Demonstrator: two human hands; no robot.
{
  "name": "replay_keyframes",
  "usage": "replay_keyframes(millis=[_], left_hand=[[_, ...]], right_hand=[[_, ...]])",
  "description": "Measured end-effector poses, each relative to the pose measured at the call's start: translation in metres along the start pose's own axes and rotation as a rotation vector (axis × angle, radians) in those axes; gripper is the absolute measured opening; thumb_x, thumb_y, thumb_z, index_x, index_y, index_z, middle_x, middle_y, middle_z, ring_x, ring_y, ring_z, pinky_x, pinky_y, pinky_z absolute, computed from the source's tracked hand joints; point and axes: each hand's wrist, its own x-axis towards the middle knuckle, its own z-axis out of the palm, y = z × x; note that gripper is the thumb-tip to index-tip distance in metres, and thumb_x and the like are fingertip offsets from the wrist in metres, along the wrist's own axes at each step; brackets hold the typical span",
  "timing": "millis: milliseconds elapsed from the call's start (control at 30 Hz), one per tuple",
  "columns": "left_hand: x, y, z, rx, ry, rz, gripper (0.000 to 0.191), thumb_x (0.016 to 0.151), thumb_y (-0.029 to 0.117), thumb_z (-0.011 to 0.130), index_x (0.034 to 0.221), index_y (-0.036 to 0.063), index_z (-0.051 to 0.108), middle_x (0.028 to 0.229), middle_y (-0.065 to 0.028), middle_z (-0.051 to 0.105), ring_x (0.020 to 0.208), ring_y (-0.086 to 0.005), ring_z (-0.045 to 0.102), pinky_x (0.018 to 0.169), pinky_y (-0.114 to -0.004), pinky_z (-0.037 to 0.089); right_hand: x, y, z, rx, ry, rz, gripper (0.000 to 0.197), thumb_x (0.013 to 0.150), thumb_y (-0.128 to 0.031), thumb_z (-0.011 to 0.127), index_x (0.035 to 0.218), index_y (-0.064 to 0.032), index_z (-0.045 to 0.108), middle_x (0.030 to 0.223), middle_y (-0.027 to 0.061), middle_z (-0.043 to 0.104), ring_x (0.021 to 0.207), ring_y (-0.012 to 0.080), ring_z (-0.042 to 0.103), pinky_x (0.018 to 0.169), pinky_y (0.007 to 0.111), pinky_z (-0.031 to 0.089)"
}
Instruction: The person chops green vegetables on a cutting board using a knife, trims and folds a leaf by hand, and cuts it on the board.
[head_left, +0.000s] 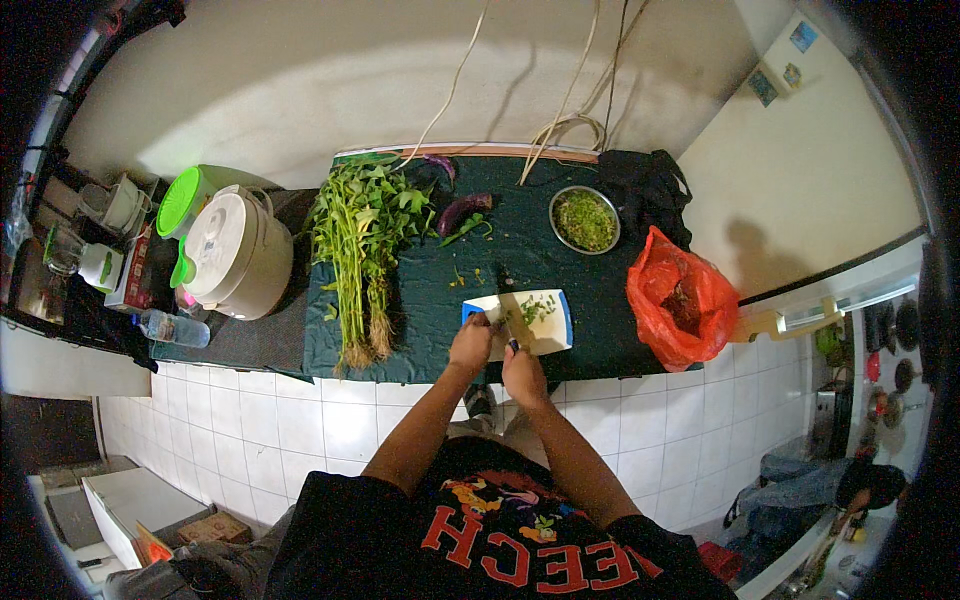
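Note:
A white cutting board with blue ends (553, 341) lies near the front edge of the table. Chopped green pieces (536, 309) are on it. My right hand (523, 375) is closed around the dark handle of a kitchen knife (513, 346), whose blade points away from me over the board. At the board's left end is my left hand (472, 346), with its fingers closed on something too small to make out. Beyond the board stands a metal bowl of chopped greens (584, 220). Leafy green stalks with roots (360, 262) lie left of the board.
A red plastic bag (679, 300) holds plant scraps at the right. Purple eggplants (463, 213) lie towards the wall, near hanging cables (555, 127). A white rice cooker (238, 251) and a plastic bottle (174, 328) stand at the left. A black bag (645, 191) is behind the red one.

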Motion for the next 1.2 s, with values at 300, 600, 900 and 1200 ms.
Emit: replay_keyframes(millis=[300,600,900,1200], left_hand=[[0.000,0.002,-0.002,0.034,-0.004,0.020,0.022,0.088,0.012,0.054,0.104,0.0044,0.068,0.113,-0.0169,0.061,0.108,-0.0355,0.059,0.089,-0.044,0.053],[0.002,-0.001,0.001,0.060,-0.001,0.022,0.022,0.089,0.016,0.058,0.102,0.0070,0.072,0.106,-0.0159,0.061,0.108,-0.0336,0.058,0.087,-0.044,0.052],[0.001,0.018,-0.015,0.037,-0.006,0.029,0.021,0.087,0.016,0.058,0.099,0.0065,0.073,0.105,-0.0159,0.062,0.105,-0.0337,0.060,0.086,-0.043,0.053],[0.002,0.018,-0.015,0.000,-0.012,-0.036,0.021,0.086,0.014,0.058,0.099,0.0071,0.073,0.106,-0.0165,0.062,0.104,-0.0346,0.061,0.087,-0.043,0.053]], right_hand=[[-0.003,-0.003,0.000,0.042,-0.046,0.075,0.048,0.100,-0.037,0.045,0.090,0.0070,0.062,0.084,0.0316,0.066,0.081,0.0506,0.064,0.074,0.055,0.052],[0.019,-0.016,-0.009,0.016,-0.067,0.015,0.047,0.099,-0.036,0.046,0.096,0.0083,0.060,0.086,0.0325,0.066,0.085,0.0517,0.064,0.077,0.056,0.051],[0.024,-0.010,-0.008,0.085,-0.100,0.060,0.047,0.099,-0.035,0.046,0.096,0.0092,0.060,0.086,0.0341,0.065,0.086,0.0518,0.063,0.077,0.056,0.051],[0.000,-0.011,-0.005,0.090,-0.096,0.142,0.047,0.100,-0.035,0.046,0.087,0.0076,0.063,0.086,0.0331,0.065,0.084,0.0514,0.064,0.076,0.057,0.051]])
